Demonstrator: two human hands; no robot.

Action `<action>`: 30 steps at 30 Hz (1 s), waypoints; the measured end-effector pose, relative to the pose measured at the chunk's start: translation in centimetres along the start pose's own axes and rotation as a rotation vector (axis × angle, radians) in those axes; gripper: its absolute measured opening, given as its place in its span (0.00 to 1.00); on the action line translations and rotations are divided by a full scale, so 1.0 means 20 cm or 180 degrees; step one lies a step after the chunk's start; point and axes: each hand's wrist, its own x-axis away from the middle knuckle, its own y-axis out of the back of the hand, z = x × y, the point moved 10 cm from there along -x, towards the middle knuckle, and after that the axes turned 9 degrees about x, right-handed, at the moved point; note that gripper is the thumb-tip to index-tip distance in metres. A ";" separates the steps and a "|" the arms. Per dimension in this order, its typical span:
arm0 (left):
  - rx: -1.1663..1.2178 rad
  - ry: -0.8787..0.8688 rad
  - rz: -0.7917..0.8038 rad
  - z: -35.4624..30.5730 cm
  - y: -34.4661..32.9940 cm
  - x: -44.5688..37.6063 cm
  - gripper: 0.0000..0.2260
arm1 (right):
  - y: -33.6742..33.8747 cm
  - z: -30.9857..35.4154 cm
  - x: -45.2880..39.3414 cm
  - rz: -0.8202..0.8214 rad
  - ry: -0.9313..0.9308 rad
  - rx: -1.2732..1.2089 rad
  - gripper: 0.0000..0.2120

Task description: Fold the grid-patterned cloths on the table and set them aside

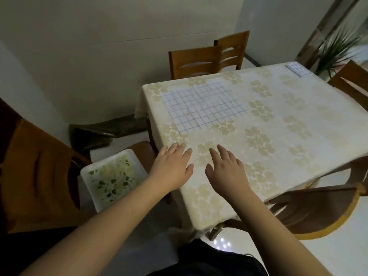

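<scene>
Both of your hands, left hand (pixel 172 168) and right hand (pixel 225 169), rest open and flat, fingers spread, gripping nothing, on the near part of the tabletop (pixel 278 148), which wears a pale flower-patterned covering. Beyond your fingertips one large grid-patterned cloth (pixel 203 106) lies spread out and unfolded near the far left corner; it remains to be done. At the far right corner sits a small folded grid cloth (pixel 296 69), apparently finished and set aside. Wooden chairs (pixel 194 62) ring the tabletop, and a white tray (pixel 111 176) stands at your left; nothing blocks the reach.
</scene>
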 end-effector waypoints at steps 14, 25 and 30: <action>-0.0008 0.0036 0.0393 0.04 -0.36 -0.96 0.22 | -0.31 -0.49 -0.87 0.0323 -0.0074 -0.0207 0.27; 0.0049 0.0326 0.0674 0.22 -0.86 -1.41 0.22 | -0.97 -0.67 -1.43 0.1103 0.0294 -0.0267 0.29; 0.0064 0.0472 0.0723 0.26 -0.96 -1.44 0.24 | -1.08 -0.66 -1.53 0.1007 0.0471 -0.0233 0.32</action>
